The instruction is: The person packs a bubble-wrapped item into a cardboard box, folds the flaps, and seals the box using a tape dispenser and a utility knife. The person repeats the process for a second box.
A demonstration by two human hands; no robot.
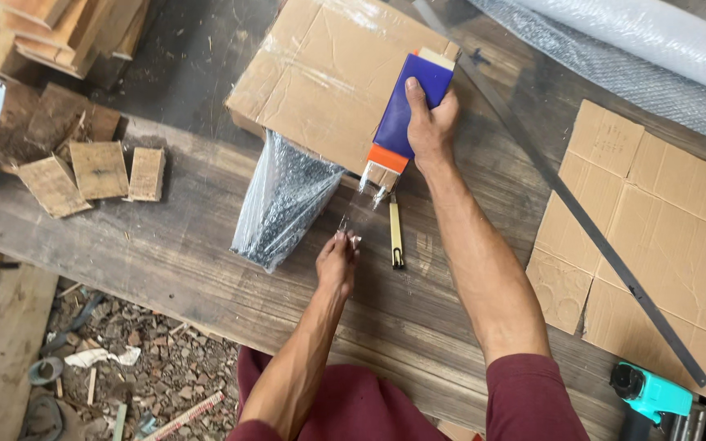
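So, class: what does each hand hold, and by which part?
Right hand grips the blue tape dispenser around its body; left hand pinches the clear tape at its free end.

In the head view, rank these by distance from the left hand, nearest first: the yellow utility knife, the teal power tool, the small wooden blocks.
From the left hand:
1. Yellow utility knife, just to its right on the plank table.
2. Small wooden blocks, far left on the table.
3. Teal power tool, bottom right corner.

Soft daylight, sharp focus; glare on tape (top); faint shadows.
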